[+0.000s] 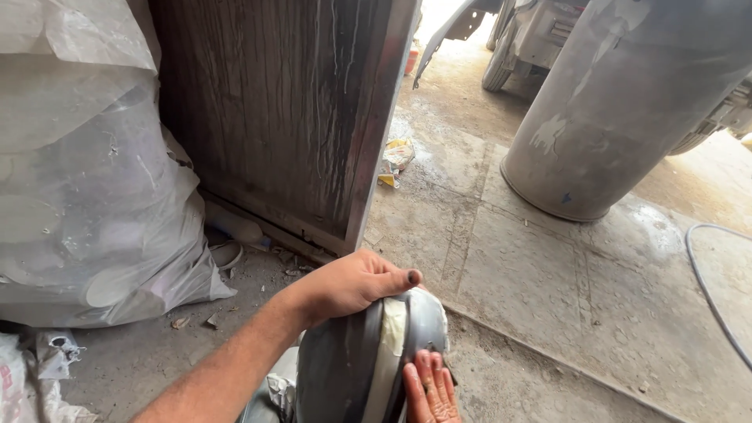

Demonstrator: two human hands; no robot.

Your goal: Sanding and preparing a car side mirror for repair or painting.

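Outdoors on a rough concrete floor [548,290], dusty and cracked along its slab joints. Largest in sight, a big clear plastic sack [86,180] slumped at the left, bulging with pale round pieces, parked against a tall dark wooden panel [282,110] that stands upright with its metal-edged side toward the open yard, probably leaned there out of the way. To the right, a wide grey cylinder [619,102] tilted on the slab, dust-coated, with part of a vehicle [525,39] behind it at the top edge. Thin grey hose [709,290] curving along the far right of the floor. Small yellow wrapper [395,160] crumpled at the foot of the panel. Low at the centre, close to the body and just above the floor, a curved grey part [360,364], rounded like a housing or shell, with a strip of pale masking tape [392,337] running over its crown, likely to cover one band of the surface. Left hand [348,283] draped over the top, fingers curled down and gripping the rim to brace it steady. Right hand [431,388] below, palm flat and fingers spread open, pressed against the side by the tape, seemingly rubbing or smoothing while the other hand holds the piece from shifting.
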